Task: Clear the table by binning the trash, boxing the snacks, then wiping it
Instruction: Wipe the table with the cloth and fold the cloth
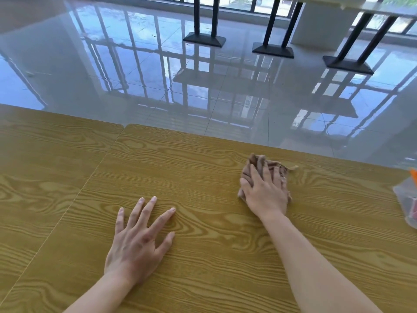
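While the right hand (264,190) lies flat on a bunched-up brown cloth (266,162) and presses it down with spread, mostly straight fingers, the left hand (137,240) rests flat on the wooden worktop (203,172) with its fingers spread wide, holding nothing. The cloth sits near the far edge of the worktop, well apart from the left hand. At the right edge of the view stands a clear plastic box (406,199) with an orange bit and something red inside, too blurry to tell, and past the worktop a shiny grey floor (135,75) shows black table legs (204,39) far off.
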The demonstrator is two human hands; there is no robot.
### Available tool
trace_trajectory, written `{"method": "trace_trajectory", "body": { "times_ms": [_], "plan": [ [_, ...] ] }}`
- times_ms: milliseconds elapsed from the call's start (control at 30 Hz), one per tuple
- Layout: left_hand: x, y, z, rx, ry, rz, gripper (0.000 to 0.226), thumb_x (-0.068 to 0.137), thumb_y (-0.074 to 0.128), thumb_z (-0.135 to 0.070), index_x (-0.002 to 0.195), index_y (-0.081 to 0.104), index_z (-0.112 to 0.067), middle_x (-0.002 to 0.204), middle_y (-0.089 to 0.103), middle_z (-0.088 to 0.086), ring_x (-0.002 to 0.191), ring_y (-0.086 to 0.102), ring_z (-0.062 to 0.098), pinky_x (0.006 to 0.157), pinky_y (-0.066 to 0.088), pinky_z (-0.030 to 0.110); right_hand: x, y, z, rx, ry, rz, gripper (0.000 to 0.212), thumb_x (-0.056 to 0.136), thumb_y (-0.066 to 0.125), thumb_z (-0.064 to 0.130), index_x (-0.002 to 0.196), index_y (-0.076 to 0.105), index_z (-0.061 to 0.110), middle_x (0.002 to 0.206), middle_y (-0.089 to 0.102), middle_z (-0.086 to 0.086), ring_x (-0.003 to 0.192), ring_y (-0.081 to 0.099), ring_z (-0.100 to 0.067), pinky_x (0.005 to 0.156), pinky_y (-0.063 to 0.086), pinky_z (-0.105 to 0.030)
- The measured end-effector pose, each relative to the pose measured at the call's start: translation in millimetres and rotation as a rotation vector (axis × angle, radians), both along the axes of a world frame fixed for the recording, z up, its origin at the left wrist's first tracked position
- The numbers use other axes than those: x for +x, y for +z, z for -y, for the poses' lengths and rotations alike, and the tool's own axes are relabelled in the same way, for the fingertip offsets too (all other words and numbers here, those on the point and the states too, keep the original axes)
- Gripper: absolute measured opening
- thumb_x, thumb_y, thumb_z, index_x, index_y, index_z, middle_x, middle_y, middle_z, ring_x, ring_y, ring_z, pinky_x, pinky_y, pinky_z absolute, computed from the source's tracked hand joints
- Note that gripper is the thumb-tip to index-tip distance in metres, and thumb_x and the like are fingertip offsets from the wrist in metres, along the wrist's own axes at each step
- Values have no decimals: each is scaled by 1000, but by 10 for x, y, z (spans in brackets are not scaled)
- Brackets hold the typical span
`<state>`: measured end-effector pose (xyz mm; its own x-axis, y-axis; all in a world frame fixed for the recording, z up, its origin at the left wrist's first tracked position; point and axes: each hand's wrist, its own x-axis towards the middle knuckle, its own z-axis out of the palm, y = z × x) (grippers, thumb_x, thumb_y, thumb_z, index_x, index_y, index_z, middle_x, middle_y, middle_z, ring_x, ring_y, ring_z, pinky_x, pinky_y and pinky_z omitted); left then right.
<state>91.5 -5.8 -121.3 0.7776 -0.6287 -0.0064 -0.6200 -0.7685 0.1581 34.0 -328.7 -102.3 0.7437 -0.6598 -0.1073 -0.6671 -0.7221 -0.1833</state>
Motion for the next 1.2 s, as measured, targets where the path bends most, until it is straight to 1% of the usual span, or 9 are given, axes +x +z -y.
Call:
{"method": "trace_trajectory", "body": {
  "times_ms": [100,233,367,533,667,767,867,1100,1200],
  "plan": [
    [0,12,-11,-66,27,-19,59,91,32,-61,143,46,-36,158,36,2,150,22,21,120,15,60,49,-49,-569,-26,393,34,59,99,11,67,154,3,49,165,-15,10,154,-13,-27,123,-4,-51],
    [-4,-2,-23,-145,63,-10,59,90,33,-53,137,54,-25,153,43,4,148,27,19,120,16,57,-962,-180,-711,-89,812,78,59,100,28,66,155,15,48,167,10,13,155,1,-20,123,3,-45],
    [13,-33,-8,-116,52,7,58,89,34,-54,135,54,-25,151,44,6,146,30,23,120,16,58,-1425,-94,421,-131,326,-30,63,92,12,74,151,1,55,167,-2,12,154,-6,-14,124,4,-44],
    [16,-42,12,-70,52,13,56,89,33,-55,134,50,-25,150,42,6,146,28,25,119,15,61,-736,-12,699,-6,-227,-90,70,85,6,80,151,4,57,169,-2,5,154,-5,-28,123,-1,-50],
    [-6,-7,18,-65,52,0,58,89,30,-56,136,47,-26,152,39,4,148,23,23,120,10,61,-184,-78,-363,-47,148,-45,63,93,7,71,153,2,52,166,-13,4,153,-10,-33,122,-6,-52],
    [8,37,-27,-89,37,-55,65,89,26,-57,142,45,-28,158,33,2,151,15,19,123,3,54,-527,-193,-1352,-67,600,52,58,97,22,67,153,16,52,168,4,3,154,-1,-32,122,-4,-50],
    [128,101,-225,-153,-32,-152,69,89,19,-60,148,41,-32,163,25,-6,151,3,7,124,-2,45,-1080,-225,-1274,-117,823,78,59,99,30,66,154,22,47,167,14,5,155,3,-25,124,5,-47],
    [83,-2,-1241,-3,-2,-63,64,94,16,-64,152,28,-41,165,18,-2,153,0,17,122,1,54,67,-35,-651,-18,-10,-48,65,92,11,72,154,11,52,168,-1,6,154,-6,-28,123,-1,-50],
    [84,-10,-1232,-2,-1,-43,62,95,21,-61,152,30,-38,163,22,2,153,6,20,123,4,53,586,-75,-1368,15,141,-35,65,92,9,72,154,10,51,168,-1,4,153,-7,-31,122,-4,-54]
  ]
}}
